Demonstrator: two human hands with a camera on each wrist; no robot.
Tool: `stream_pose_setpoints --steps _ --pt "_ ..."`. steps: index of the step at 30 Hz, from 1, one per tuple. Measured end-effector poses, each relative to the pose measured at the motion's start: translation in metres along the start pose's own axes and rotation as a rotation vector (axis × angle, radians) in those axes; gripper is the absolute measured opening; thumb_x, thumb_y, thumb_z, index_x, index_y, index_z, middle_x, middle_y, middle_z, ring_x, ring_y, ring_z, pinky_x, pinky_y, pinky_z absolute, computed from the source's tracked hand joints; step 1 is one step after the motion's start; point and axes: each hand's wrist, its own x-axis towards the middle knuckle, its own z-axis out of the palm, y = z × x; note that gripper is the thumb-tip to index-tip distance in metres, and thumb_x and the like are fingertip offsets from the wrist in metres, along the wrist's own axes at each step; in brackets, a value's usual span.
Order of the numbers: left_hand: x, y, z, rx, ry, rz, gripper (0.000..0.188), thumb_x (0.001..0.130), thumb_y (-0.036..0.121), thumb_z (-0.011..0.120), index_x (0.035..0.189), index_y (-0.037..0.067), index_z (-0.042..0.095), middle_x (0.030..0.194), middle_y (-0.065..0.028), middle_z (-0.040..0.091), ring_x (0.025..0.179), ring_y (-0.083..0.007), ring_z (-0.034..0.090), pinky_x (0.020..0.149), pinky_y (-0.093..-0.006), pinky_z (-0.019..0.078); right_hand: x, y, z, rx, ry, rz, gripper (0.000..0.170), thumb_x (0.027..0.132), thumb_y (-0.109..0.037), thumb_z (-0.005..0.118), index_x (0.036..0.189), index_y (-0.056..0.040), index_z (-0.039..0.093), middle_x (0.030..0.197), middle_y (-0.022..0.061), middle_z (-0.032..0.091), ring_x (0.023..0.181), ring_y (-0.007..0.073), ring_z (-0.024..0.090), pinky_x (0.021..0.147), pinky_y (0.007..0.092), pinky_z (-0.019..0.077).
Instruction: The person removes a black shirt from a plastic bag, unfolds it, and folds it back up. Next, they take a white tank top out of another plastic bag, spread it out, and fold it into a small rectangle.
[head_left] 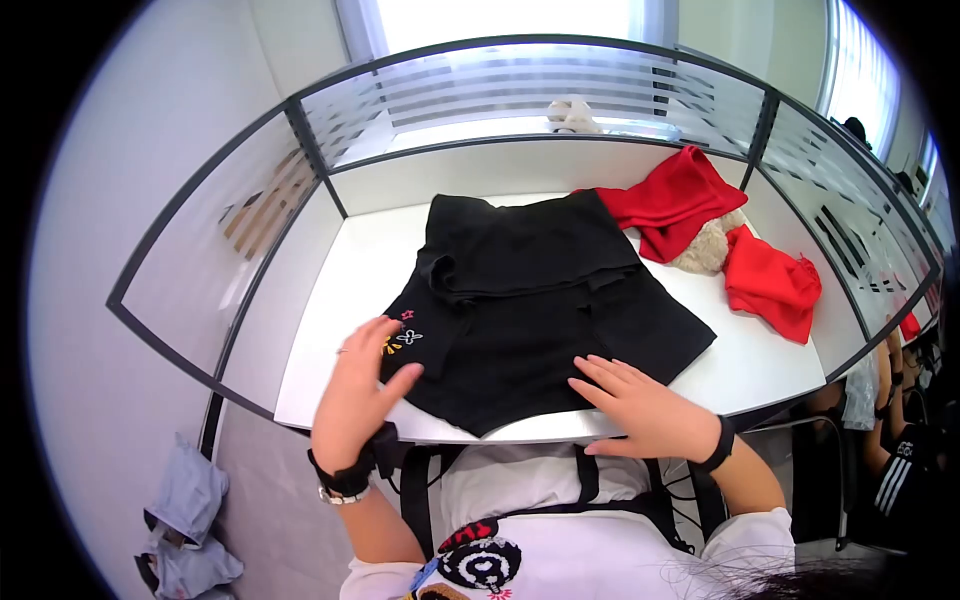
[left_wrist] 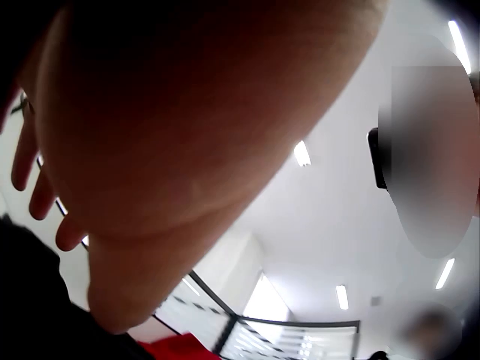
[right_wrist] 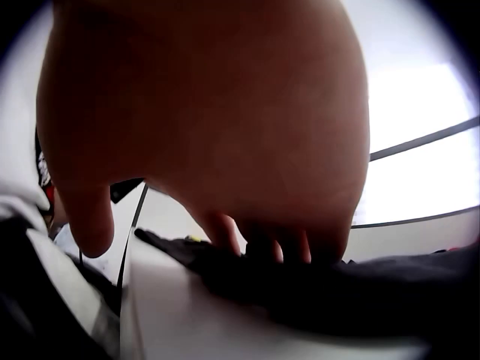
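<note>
Apparently, the black shirt (head_left: 530, 350) is spread on the counter (head_left: 330, 300), with its far part folded over in a loose layer and its near tip placed right by the front edge at six o'clock. The left hand (head_left: 356, 390) is held at eight o'clock, beside the embroidered shapes (head_left: 408, 338); its fingers are extended and slightly apart, and nothing is seen to be pinched. The right hand (head_left: 648, 412) is placed near five o'clock, its fingers a little spread over the lower hem; how firmly the cloth is pressed cannot be told.

Most trouble could be caused by that near tip: if the shirt is pulled toward six o'clock, it could be slid off the edge. Creases could be trapped beneath the rumpled upper layer if one side is tugged alone. Between one and two o'clock, the red cloth (head_left: 690, 195) is met by the shirt's far corner and could be dragged along, and the plush toy (head_left: 705, 250) under it could be disturbed.
</note>
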Motion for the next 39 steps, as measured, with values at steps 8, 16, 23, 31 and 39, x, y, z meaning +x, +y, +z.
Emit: stream_pose_setpoints --steps 8,16,23,31,39 --pt "-0.035 0.005 0.069 0.238 -0.166 0.026 0.082 0.094 0.051 0.068 0.152 0.000 0.042 0.163 -0.0257 0.027 0.149 -0.0458 0.029 0.120 -0.0611 0.0245 -0.022 -0.003 -0.003 -0.126 0.088 0.238 0.103 0.078 -0.048 0.083 0.156 -0.0007 0.034 0.163 0.0258 0.027 0.151 0.0418 0.028 0.122 0.0545 0.0265" --pt "-0.063 0.001 0.059 0.208 -0.199 -0.002 0.083 0.091 0.047 0.072 0.152 -0.001 0.042 0.161 -0.0262 0.034 0.148 -0.0447 0.033 0.119 -0.0500 0.0319 -0.042 -0.002 0.023 -0.226 0.116 0.331 0.095 0.082 -0.051 0.078 0.151 0.0034 0.042 0.157 0.0297 0.036 0.147 0.0428 0.035 0.121 0.0541 0.0283" --pt "-0.074 0.036 0.055 0.295 -0.137 0.025 0.069 0.076 0.012 0.082 0.140 0.005 0.058 0.131 -0.0197 0.054 0.117 -0.0385 0.053 0.100 -0.0458 0.0458 -0.039 -0.019 0.036 -0.373 0.241 0.306 0.072 0.077 -0.032 0.081 0.137 0.0008 0.057 0.131 0.0228 0.057 0.121 0.0368 0.054 0.107 0.0475 0.0426" --pt "-0.079 0.046 0.054 0.122 -0.110 0.136 0.036 0.079 -0.005 0.063 0.113 0.003 0.073 0.096 -0.0106 0.058 0.091 -0.0303 0.059 0.079 -0.0399 0.0507 -0.051 -0.020 0.032 -0.093 0.342 0.088 0.049 0.068 0.002 0.063 0.116 -0.0056 0.071 0.098 0.0077 0.059 0.089 0.0277 0.056 0.082 0.0373 0.0477" --pt "-0.094 0.030 0.016 -0.141 -0.372 0.045 0.055 0.084 0.020 0.078 0.134 0.005 0.062 0.117 -0.0138 0.063 0.104 -0.0333 0.061 0.092 -0.0397 0.0490 -0.079 -0.010 -0.016 0.264 0.121 0.190 0.063 0.076 -0.040 0.087 0.123 -0.0015 0.068 0.119 0.0111 0.063 0.111 0.0297 0.058 0.095 0.0379 0.0486"
